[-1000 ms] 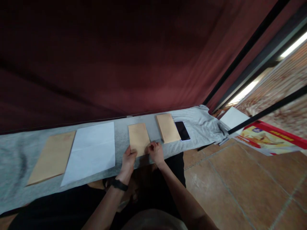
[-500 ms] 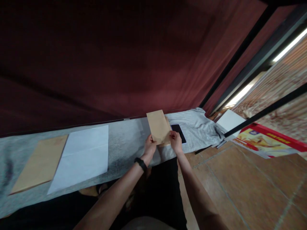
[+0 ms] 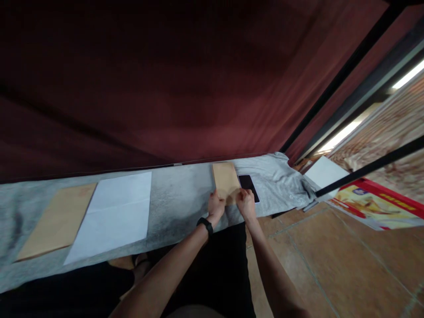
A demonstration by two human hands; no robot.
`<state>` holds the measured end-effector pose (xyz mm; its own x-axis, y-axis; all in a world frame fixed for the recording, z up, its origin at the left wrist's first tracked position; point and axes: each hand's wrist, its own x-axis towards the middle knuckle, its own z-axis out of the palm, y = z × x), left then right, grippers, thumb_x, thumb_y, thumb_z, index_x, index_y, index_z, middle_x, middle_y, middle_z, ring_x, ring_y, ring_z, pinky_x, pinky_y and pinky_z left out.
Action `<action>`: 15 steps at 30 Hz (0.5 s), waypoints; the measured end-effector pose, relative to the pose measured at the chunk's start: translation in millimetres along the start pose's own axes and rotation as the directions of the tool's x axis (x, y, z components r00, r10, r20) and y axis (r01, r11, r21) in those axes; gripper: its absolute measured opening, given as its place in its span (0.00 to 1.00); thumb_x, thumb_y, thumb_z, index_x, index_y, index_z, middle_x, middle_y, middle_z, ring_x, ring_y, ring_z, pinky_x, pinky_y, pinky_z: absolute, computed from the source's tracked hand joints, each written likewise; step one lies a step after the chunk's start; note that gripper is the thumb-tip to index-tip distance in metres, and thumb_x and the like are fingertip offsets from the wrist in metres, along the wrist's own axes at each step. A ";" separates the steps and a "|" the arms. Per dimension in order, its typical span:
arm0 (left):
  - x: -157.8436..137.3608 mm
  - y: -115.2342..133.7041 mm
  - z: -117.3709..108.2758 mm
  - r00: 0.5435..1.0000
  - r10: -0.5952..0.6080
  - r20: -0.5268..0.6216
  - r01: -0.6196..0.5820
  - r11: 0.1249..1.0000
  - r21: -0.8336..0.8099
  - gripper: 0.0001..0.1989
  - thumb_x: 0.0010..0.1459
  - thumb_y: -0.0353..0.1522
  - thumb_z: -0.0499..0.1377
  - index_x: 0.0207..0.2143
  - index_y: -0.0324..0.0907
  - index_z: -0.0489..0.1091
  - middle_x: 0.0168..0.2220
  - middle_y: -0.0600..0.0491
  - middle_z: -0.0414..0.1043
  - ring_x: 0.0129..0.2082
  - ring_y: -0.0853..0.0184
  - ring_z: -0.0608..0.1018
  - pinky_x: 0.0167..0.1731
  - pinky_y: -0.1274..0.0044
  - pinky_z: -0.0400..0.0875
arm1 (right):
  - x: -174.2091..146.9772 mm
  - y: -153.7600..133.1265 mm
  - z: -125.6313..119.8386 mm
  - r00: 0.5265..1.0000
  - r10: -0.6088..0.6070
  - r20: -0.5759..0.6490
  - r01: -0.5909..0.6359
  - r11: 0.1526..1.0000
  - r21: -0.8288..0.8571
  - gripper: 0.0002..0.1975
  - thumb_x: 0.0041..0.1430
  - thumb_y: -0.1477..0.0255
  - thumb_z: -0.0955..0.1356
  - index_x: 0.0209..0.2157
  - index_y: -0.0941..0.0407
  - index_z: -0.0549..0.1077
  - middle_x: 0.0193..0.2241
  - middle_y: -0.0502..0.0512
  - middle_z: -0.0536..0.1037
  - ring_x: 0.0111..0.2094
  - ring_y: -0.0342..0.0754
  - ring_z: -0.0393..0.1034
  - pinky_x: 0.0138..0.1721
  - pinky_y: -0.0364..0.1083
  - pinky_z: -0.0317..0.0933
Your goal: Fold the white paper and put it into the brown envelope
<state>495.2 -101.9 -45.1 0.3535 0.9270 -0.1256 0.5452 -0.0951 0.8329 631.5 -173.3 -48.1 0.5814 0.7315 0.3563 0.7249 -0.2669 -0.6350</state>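
Note:
A small brown paper envelope (image 3: 226,180) is between my hands, low over the grey cloth-covered bench. My left hand (image 3: 216,205), with a black band on its wrist, grips the near left corner, thumb on top. At the near right corner, my right hand (image 3: 245,202) has its fingers curled in a pinch on the envelope's edge. Just beyond that hand lies a dark-screened phone (image 3: 248,187), partly covered by the fingers. Whether more envelopes lie under the one I hold, I cannot tell.
White paper sheets (image 3: 114,212) and a larger brown envelope (image 3: 59,218) lie on the grey cloth (image 3: 180,194) to the left. A dark red curtain (image 3: 159,88) hangs behind. At right are black metal bars and a red-and-yellow box (image 3: 377,205) above the tiled floor (image 3: 318,247).
The envelope has come down from a raised, tilted position to lie nearly flat over the cloth. Both hands moved down with it, and the view has shifted slightly.

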 end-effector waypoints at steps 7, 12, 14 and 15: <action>-9.2 5.5 -3.8 0.999 -0.029 -0.043 0.030 0.999 0.037 0.20 0.55 0.26 0.60 0.51 0.41 0.70 0.46 0.45 0.75 0.47 0.59 0.77 0.48 0.70 0.71 | -5.4 -12.0 -7.1 0.987 -0.160 -0.001 0.159 0.980 -0.122 0.19 0.62 0.76 0.61 0.51 0.60 0.75 0.46 0.66 0.74 0.47 0.57 0.66 0.51 0.56 0.63; -39.5 -30.7 -54.4 0.979 0.168 -0.118 -0.148 0.976 0.157 0.29 0.58 0.31 0.60 0.62 0.40 0.63 0.61 0.41 0.66 0.62 0.56 0.68 0.61 0.65 0.63 | -35.0 -30.7 2.1 0.975 -0.223 0.001 0.223 0.975 -0.007 0.19 0.65 0.75 0.60 0.53 0.56 0.73 0.51 0.64 0.73 0.53 0.57 0.65 0.54 0.58 0.63; -58.5 -60.9 -91.1 0.960 0.227 -0.162 -0.169 0.936 0.308 0.34 0.58 0.34 0.61 0.66 0.38 0.58 0.68 0.37 0.57 0.68 0.52 0.61 0.64 0.62 0.59 | -57.0 -42.1 16.6 0.958 -0.277 0.076 0.272 0.960 0.070 0.19 0.66 0.75 0.59 0.54 0.54 0.72 0.52 0.62 0.73 0.54 0.56 0.66 0.55 0.58 0.63; -68.8 -78.0 -111.5 0.954 0.239 -0.184 -0.151 0.906 0.395 0.36 0.59 0.36 0.61 0.68 0.38 0.55 0.70 0.36 0.51 0.70 0.50 0.56 0.65 0.60 0.56 | -68.9 -48.5 25.5 0.941 -0.314 0.124 0.302 0.947 0.109 0.19 0.66 0.75 0.59 0.55 0.54 0.72 0.53 0.63 0.73 0.55 0.56 0.66 0.55 0.57 0.63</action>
<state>343.6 -117.8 -41.3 0.3275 0.9279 0.1782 0.7408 -0.3693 0.5611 546.9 -194.7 -59.3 0.2736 0.8499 0.4503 0.8221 0.0363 -0.5681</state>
